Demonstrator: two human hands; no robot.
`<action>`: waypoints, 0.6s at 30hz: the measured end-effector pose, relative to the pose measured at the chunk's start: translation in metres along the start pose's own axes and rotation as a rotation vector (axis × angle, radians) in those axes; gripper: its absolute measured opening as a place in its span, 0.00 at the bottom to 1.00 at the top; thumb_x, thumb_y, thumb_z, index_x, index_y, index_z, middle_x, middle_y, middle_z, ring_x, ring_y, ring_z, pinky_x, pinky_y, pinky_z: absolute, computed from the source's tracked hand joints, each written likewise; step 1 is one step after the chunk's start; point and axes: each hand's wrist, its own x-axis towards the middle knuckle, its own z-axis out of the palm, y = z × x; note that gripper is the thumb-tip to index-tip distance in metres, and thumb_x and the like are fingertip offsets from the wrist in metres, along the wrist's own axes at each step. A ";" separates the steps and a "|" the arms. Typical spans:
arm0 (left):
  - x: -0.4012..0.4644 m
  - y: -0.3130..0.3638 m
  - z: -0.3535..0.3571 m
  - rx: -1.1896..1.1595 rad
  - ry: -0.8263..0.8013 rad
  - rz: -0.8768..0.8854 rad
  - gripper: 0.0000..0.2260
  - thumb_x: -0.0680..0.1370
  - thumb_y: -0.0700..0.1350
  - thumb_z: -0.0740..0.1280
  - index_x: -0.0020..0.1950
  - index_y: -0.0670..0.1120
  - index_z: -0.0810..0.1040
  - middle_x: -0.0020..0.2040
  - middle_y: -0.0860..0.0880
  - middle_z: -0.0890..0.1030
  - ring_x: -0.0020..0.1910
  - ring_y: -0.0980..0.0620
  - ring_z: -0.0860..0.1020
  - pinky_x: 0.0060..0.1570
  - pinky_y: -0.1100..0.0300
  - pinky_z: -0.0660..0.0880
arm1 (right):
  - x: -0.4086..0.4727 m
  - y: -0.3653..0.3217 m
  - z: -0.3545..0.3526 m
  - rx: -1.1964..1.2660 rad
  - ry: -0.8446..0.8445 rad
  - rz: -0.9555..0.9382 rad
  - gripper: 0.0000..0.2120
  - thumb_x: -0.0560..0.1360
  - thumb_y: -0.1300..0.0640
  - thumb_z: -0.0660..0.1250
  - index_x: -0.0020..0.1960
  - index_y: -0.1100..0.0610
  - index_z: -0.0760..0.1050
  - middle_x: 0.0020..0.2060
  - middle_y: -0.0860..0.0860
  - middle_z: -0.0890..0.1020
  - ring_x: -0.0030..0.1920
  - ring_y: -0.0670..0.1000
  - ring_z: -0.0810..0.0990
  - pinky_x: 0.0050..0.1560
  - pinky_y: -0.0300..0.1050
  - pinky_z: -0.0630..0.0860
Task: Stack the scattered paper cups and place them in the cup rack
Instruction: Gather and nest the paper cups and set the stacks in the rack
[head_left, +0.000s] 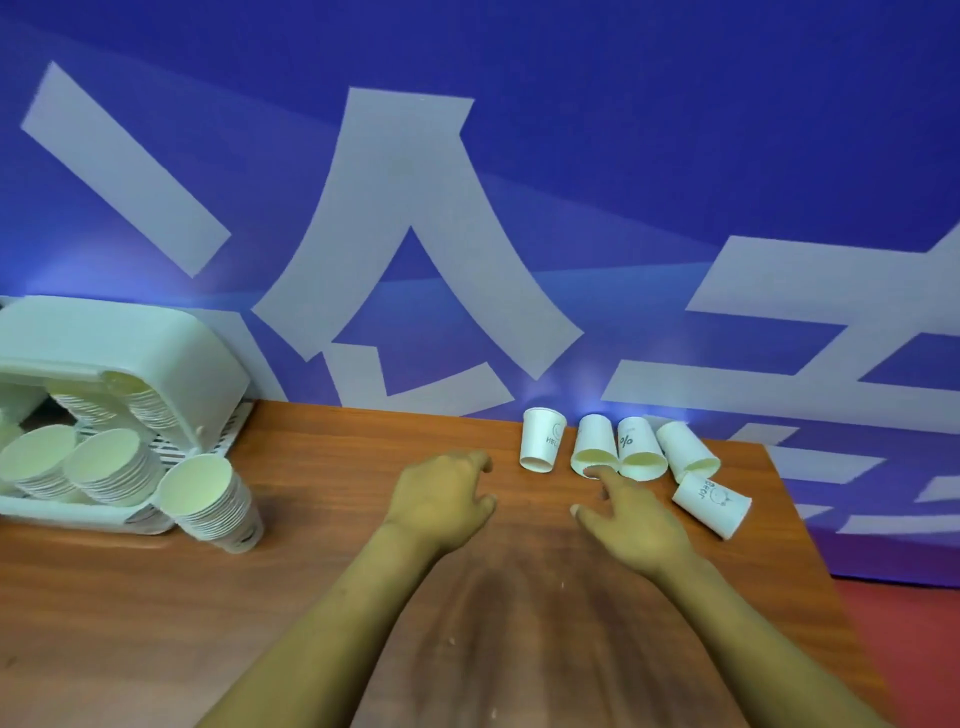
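Several white paper cups lie scattered at the table's far right. One cup stands upside down. Beside it lie a second cup, a third cup and a fourth cup on their sides, mouths toward me, and a fifth cup lies nearer the right edge. My right hand reaches out with its index fingertip at the second cup's rim, holding nothing. To its left, my left hand hovers over the table with relaxed fingers, empty. The white cup rack stands at the far left.
The rack holds several cup stacks, and one stack leans at its front right corner. The wooden table ends at a blue wall with white lettering behind. A red floor shows past the table's right edge.
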 end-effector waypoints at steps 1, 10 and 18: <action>0.011 0.006 0.002 0.011 0.004 -0.005 0.18 0.77 0.54 0.62 0.66 0.53 0.70 0.63 0.52 0.76 0.60 0.49 0.75 0.54 0.57 0.71 | 0.008 0.004 -0.003 0.013 0.018 0.009 0.25 0.75 0.41 0.63 0.69 0.45 0.64 0.62 0.47 0.75 0.61 0.50 0.75 0.54 0.46 0.72; 0.110 0.029 0.034 0.027 -0.097 -0.089 0.21 0.78 0.55 0.61 0.69 0.50 0.66 0.67 0.49 0.72 0.64 0.47 0.72 0.58 0.54 0.70 | 0.091 0.029 -0.005 -0.010 0.036 0.121 0.31 0.76 0.38 0.59 0.74 0.48 0.55 0.69 0.52 0.67 0.66 0.56 0.71 0.60 0.52 0.70; 0.173 0.019 0.080 -0.012 -0.214 -0.255 0.27 0.78 0.62 0.57 0.72 0.48 0.60 0.69 0.46 0.69 0.67 0.45 0.70 0.59 0.52 0.69 | 0.146 0.040 0.033 -0.052 0.033 0.229 0.35 0.74 0.35 0.60 0.74 0.47 0.53 0.66 0.55 0.65 0.61 0.59 0.72 0.56 0.52 0.72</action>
